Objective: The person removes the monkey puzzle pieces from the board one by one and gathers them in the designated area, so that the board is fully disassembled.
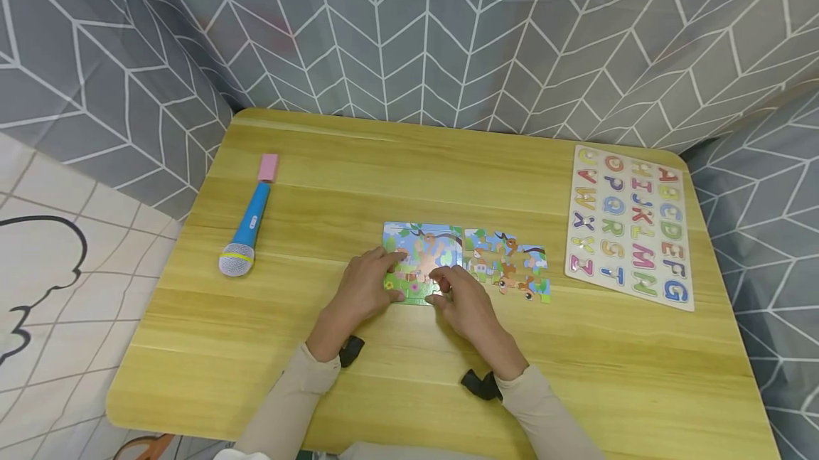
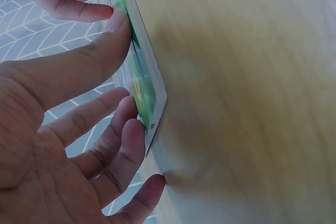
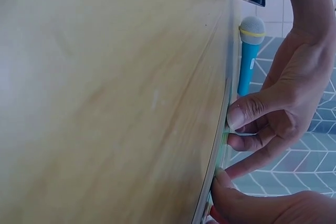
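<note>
A jigsaw board with an animal picture lies flat on the table in front of me. My left hand rests at its left side. In the left wrist view the thumb lies on the board's green face, and the fingers lie near its corner. My right hand touches the lower right part with bent fingers. Its thumb and fingertips stand apart there, and I see no piece held between them. In the right wrist view its thumb touches the board's edge. Several loose jigsaw pieces lie to the right.
An alphabet board with raised letters lies at the right of the wooden table. On the left are a blue toy microphone and a pink block. A patterned grey curtain hangs behind the table.
</note>
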`<state>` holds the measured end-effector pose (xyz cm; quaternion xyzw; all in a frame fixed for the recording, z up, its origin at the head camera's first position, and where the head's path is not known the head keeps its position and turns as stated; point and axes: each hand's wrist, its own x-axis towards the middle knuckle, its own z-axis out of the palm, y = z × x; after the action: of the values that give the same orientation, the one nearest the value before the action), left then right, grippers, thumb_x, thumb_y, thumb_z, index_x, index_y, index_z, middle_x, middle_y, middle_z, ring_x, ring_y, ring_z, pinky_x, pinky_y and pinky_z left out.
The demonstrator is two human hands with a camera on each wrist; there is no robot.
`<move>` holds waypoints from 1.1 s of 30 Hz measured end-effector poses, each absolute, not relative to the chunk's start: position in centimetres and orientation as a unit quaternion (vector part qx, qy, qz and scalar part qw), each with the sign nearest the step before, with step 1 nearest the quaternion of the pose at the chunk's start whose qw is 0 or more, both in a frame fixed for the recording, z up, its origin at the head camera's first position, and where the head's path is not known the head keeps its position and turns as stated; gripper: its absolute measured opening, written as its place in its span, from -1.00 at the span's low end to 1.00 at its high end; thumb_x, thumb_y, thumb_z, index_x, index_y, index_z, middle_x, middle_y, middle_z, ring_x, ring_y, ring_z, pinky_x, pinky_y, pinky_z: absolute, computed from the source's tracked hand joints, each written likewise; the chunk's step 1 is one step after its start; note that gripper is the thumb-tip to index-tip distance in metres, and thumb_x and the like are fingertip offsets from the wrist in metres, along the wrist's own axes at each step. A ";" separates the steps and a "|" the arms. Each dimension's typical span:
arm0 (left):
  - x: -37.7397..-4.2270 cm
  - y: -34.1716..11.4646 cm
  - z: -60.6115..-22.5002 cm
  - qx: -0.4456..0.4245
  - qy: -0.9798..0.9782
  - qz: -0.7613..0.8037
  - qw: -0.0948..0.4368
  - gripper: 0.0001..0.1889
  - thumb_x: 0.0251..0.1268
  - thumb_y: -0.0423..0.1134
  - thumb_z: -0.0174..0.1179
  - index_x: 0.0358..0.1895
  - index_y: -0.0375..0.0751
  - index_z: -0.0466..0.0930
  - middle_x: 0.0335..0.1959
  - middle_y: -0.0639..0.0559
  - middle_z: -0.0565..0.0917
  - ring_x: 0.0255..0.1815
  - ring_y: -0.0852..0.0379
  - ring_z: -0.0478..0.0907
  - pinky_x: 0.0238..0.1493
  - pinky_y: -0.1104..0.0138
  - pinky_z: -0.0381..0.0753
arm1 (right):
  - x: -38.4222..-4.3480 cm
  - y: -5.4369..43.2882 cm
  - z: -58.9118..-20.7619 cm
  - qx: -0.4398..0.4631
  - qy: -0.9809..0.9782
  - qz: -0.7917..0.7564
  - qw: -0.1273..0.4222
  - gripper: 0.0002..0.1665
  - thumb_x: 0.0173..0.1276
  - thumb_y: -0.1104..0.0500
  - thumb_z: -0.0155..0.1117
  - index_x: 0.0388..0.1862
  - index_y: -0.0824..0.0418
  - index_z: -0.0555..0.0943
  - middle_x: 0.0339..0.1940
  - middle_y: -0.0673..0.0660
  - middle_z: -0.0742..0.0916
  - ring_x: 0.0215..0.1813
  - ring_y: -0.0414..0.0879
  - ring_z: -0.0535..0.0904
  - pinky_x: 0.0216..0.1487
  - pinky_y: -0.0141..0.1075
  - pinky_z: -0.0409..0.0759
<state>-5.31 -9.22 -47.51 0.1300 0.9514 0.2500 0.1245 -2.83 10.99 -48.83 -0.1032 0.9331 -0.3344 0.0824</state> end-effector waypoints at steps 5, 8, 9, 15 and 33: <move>-5.4 -9.2 -47.6 0.124 0.946 0.271 0.127 -0.33 -0.11 -0.14 0.62 0.20 -0.07 0.62 -0.28 0.07 0.59 -0.25 0.09 0.52 0.01 0.10 0.53 | -2.9 11.0 -48.7 -0.104 0.934 -0.331 0.088 -0.63 0.19 0.21 0.53 -0.02 0.16 0.67 -0.37 0.01 0.59 -0.40 -0.21 0.34 -0.39 -0.42 0.36; -5.5 -9.2 -47.6 0.123 0.943 0.280 0.129 -0.39 -0.12 -0.16 0.62 0.11 -0.07 0.65 -0.27 0.06 0.61 -0.23 0.07 0.55 0.10 0.02 0.53 | -3.0 11.0 -48.6 -0.105 0.933 -0.331 0.094 -0.62 0.19 0.21 0.53 -0.01 0.16 0.66 -0.37 0.01 0.59 -0.39 -0.20 0.36 -0.38 -0.41 0.37; -5.5 -9.2 -47.6 0.123 0.943 0.280 0.129 -0.42 -0.12 -0.16 0.62 0.08 -0.07 0.65 -0.26 0.06 0.62 -0.22 0.06 0.57 0.13 0.00 0.53 | -3.0 11.0 -48.6 -0.106 0.933 -0.331 0.095 -0.62 0.19 0.21 0.53 -0.01 0.16 0.65 -0.37 0.01 0.59 -0.39 -0.21 0.37 -0.37 -0.41 0.38; -5.7 -9.2 -47.5 0.122 0.941 0.285 0.132 -0.48 -0.15 -0.19 0.63 -0.02 -0.07 0.67 -0.23 0.03 0.65 -0.17 0.00 0.62 0.26 -0.08 0.49 | -3.0 11.0 -48.3 -0.118 0.931 -0.331 0.097 -0.63 0.21 0.22 0.51 -0.01 0.18 0.63 -0.35 0.02 0.61 -0.33 -0.19 0.45 -0.33 -0.40 0.45; -6.2 -9.2 -47.7 0.125 0.933 0.301 0.152 -0.47 -0.15 -0.18 0.62 -0.06 -0.06 0.57 -0.23 0.03 0.63 -0.16 0.02 0.59 0.23 -0.05 0.45 | -3.1 11.0 -48.2 -0.114 0.930 -0.331 0.111 -0.68 0.24 0.22 0.49 -0.04 0.18 0.63 -0.34 0.03 0.61 -0.32 -0.18 0.46 -0.34 -0.37 0.45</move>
<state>-6.21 -9.24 -47.69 0.1249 0.9331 0.3009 0.1525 -3.14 11.00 -48.24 -0.1138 0.9302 -0.3306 0.1112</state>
